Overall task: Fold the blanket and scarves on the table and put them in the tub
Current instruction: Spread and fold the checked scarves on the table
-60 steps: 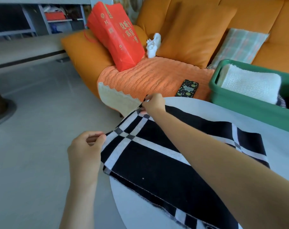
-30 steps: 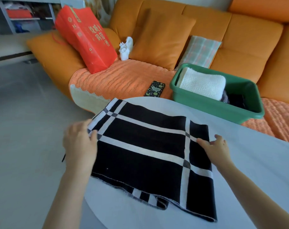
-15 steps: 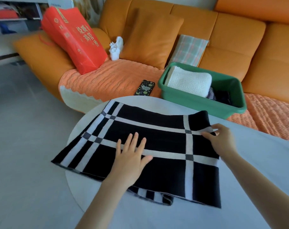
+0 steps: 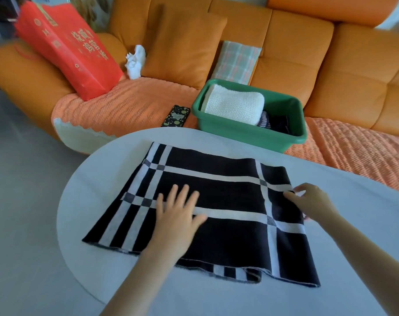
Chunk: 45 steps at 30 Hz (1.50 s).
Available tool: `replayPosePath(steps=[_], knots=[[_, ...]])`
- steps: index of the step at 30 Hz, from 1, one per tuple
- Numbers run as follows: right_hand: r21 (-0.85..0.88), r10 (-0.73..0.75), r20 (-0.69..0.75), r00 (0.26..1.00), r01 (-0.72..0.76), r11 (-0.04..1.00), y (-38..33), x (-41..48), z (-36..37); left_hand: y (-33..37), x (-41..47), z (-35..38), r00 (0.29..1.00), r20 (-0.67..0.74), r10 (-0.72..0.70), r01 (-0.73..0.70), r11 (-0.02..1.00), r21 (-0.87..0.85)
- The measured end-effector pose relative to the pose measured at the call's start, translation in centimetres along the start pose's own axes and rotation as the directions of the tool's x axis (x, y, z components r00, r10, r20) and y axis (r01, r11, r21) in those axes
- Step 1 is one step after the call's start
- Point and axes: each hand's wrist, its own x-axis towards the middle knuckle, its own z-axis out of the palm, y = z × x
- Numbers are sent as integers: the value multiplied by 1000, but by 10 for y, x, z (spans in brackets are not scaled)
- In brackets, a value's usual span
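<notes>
A black scarf with white stripes (image 4: 228,197) lies folded flat on the round white table (image 4: 98,174). My left hand (image 4: 178,215) presses flat on its middle, fingers spread. At the scarf's right edge my right hand (image 4: 312,201) pinches the fold. Beyond the table, a green tub (image 4: 248,131) sits on the sofa seat. In the tub lie a folded white blanket (image 4: 235,103) and a dark striped cloth (image 4: 274,122).
An orange sofa (image 4: 308,65) runs along the back. On it stand a red gift bag (image 4: 68,46), a white crumpled object (image 4: 134,60), an orange cushion (image 4: 182,49) and a plaid cushion (image 4: 235,62). A dark phone (image 4: 175,116) lies near the tub. Grey floor lies at left.
Both hands left the scarf's left end. My left hand now presses flat on the middle and my right hand pinches the right edge. The scarf lies straighter on the table.
</notes>
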Motion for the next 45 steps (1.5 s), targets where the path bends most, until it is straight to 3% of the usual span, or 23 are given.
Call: replayPosePath(steps=[3,6,10,12,17,20,27,30,32,35,37,42,45], knots=[[-79,-125,-188,974,112,991,-10,-5,10,-28,-4,-19,964,-181,-193,157,968,-194],[37,-390,-233,891,409,912,-54,-23,30,-59,-15,-33,876,-251,-413,331,891,-311],[315,-634,21,773,597,738,-131,-58,68,-82,-31,-39,804,-176,-568,468,788,-400],[370,-739,118,663,662,652,-166,-73,88,-90,-37,-42,804,-96,-587,497,751,-434],[289,-886,267,379,845,449,-227,-91,125,-98,-48,-49,819,52,-571,530,720,-448],[178,-901,331,282,919,353,-239,-97,134,-106,-53,-53,832,70,-550,509,707,-491],[259,-940,40,339,905,338,-254,-97,119,-113,-55,-67,818,-66,-571,400,648,-648],[198,-941,151,302,924,328,-256,-100,133,-120,-54,-58,799,-48,-599,492,699,-519],[186,-929,181,322,916,354,-251,-102,151,-125,-52,-53,777,-59,-627,540,711,-451],[177,-924,28,382,908,381,-252,-104,165,-131,-48,-47,765,-69,-641,586,736,-340],[171,-928,-76,366,921,349,-256,-102,166,-133,-46,-45,763,-73,-642,591,739,-322],[226,-951,83,298,924,309,-258,-91,178,-133,-47,-44,748,-97,-657,604,733,-312],[140,-938,62,341,927,347,-265,-67,169,-133,-47,-42,751,-102,-653,599,738,-311]])
